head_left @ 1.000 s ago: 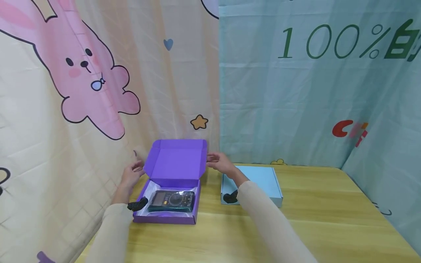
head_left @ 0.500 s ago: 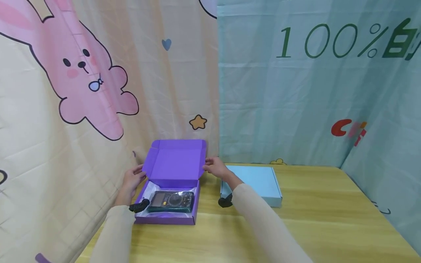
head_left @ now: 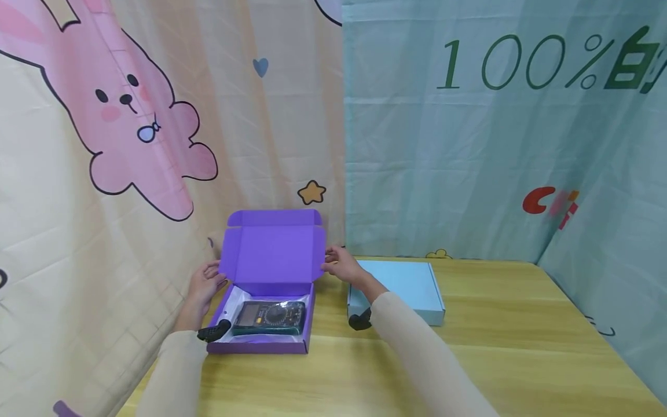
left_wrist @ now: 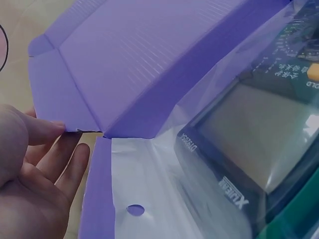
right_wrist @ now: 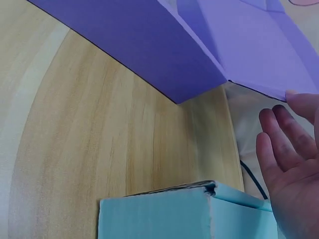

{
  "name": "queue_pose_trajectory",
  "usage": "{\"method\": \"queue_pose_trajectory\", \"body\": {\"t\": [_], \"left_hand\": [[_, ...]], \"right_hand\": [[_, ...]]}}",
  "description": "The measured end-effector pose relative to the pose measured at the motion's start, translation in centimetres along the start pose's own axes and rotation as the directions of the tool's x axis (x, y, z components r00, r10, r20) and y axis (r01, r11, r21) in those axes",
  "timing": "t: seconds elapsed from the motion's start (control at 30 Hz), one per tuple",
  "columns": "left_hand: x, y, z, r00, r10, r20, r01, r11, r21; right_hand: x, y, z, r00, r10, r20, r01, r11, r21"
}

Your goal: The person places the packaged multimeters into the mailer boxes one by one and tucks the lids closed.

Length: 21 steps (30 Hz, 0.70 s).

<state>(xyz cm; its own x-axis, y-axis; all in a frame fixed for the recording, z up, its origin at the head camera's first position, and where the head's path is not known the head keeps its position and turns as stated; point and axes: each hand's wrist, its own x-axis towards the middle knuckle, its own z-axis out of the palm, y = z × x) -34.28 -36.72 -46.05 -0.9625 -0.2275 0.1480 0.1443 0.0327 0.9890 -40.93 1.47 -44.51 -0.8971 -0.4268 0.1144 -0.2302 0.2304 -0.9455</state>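
Observation:
A purple cardboard box (head_left: 257, 347) stands with its lid (head_left: 276, 255) raised. In it, on white wrapping, lies a black multimeter (head_left: 268, 317) with a green edge, covered by clear plastic. My left hand (head_left: 203, 286) pinches the lid's left side flap (left_wrist: 62, 94), thumb on the inner face and fingers behind. At the opposite side, my right hand (head_left: 346, 267) holds the right flap's edge, its thumb on the inner face in the right wrist view; part of its grip is hidden. The right hand's other fingers are apart from the cardboard.
A closed light-blue box (head_left: 406, 289) sits to the right, partly under my right forearm. Both boxes rest on a wooden table (head_left: 495, 347). Printed curtains (head_left: 448, 174) hang close behind and at the left. A dark cable (right_wrist: 254, 179) runs behind the table edge.
My right hand has come down and left onto the lid's right flap, and my left hand has taken hold of the left flap. The lid's front flap now shows raised along the top.

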Motion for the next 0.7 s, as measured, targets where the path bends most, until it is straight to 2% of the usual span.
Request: {"method": "queue_pose_trajectory", "body": {"t": [0.37, 0.7], "left_hand": [[-0.5, 0.2, -0.3, 1.0, -0.003, 0.002, 0.003, 1.0, 0.011], [-1.4, 0.5, -0.7, 0.998, 0.053, 0.031, -0.054, 0.999, 0.009]], "right_hand": [[-0.3, -0.2, 0.2, 0.997, -0.056, 0.054, 0.054, 0.998, 0.044], [-0.5, -1.1, 1.6, 0.994, -0.055, 0.099, 0.052, 0.998, 0.031]]}}
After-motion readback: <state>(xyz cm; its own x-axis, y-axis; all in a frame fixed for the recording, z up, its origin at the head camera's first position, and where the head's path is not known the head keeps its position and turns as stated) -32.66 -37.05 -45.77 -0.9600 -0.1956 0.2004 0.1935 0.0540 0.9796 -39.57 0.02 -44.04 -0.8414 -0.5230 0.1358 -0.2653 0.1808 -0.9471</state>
